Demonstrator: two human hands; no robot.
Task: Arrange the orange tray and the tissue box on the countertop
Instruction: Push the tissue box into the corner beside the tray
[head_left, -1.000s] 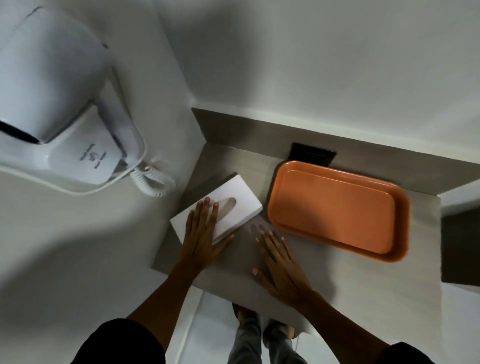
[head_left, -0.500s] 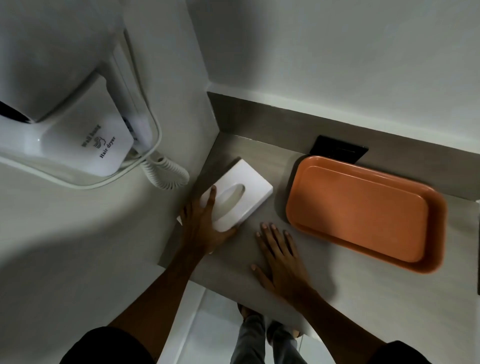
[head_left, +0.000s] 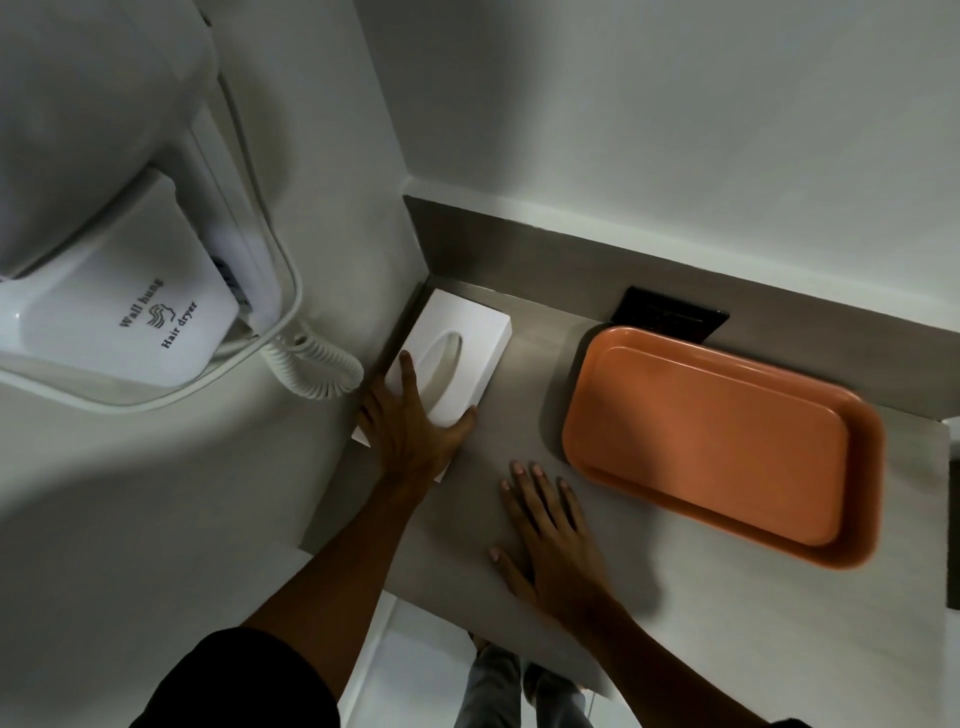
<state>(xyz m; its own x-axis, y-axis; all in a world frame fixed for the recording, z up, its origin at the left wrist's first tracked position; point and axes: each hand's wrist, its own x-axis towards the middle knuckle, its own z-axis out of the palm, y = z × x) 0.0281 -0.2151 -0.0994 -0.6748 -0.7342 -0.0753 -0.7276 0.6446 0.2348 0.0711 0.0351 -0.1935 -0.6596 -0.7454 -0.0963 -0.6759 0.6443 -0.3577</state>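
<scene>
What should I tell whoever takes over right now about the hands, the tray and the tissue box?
Left hand: palm on the near end of the white rectangular tissue box, thumb hooked round its right side, not lifting it.
Right hand: flat and empty on the grey countertop.
Tissue box: lying along the left wall, far end near the back corner.
Orange rectangular plastic tray: empty, angled, to the right near the back wall, apart from the box.
Done: box looks placed.
Left: release the box; probably straighten the tray.

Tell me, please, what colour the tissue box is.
White, seen in the head view: tissue box.
</scene>
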